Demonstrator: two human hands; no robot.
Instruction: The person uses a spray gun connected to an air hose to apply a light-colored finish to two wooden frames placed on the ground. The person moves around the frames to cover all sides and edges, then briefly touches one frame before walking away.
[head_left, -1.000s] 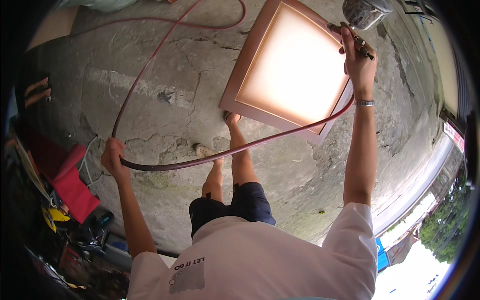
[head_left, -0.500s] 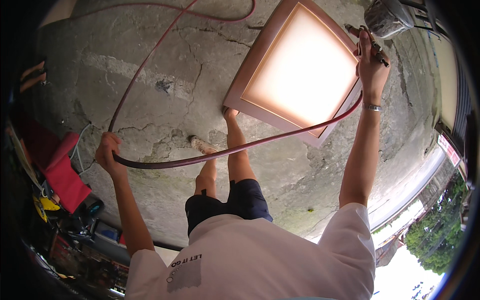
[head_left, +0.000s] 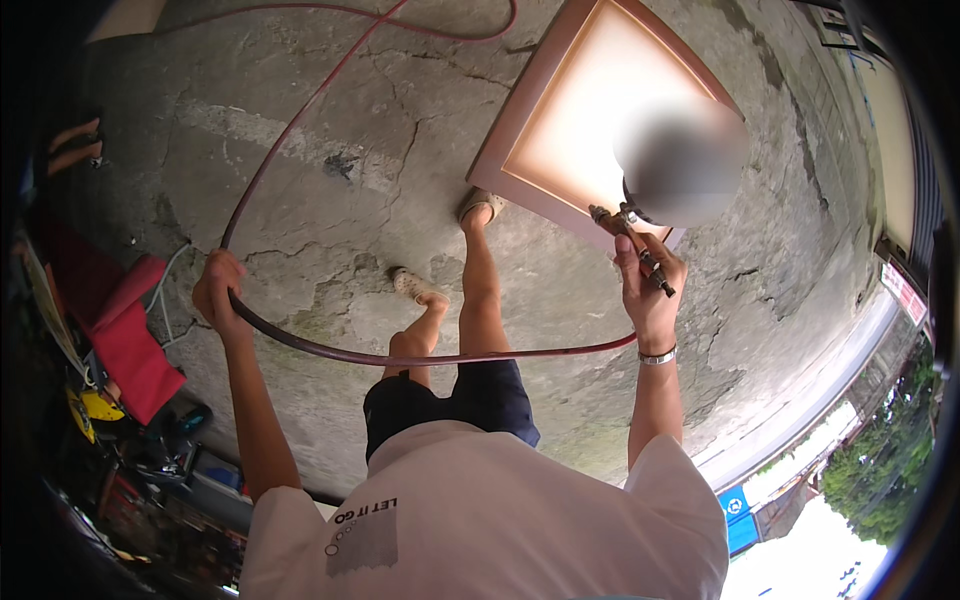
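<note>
A small blue square sign (head_left: 733,503) sits at the lower right of the frame, beside green trees. Low on the left, red cloth (head_left: 120,340) and a yellow tool (head_left: 88,410) lie in a crowded pile. The right hand (head_left: 650,290) is wrapped tight around a metal spray gun (head_left: 632,240), just below the near edge of the flat square wooden panel with a pale middle and a brown rim (head_left: 580,120) in the upper middle. The left hand (head_left: 218,290) is curled around the long dark red rubber hose (head_left: 400,355), which sags across to the gun and loops up over the cracked grey concrete floor (head_left: 330,150). The floor around the panel is wide and bare.
</note>
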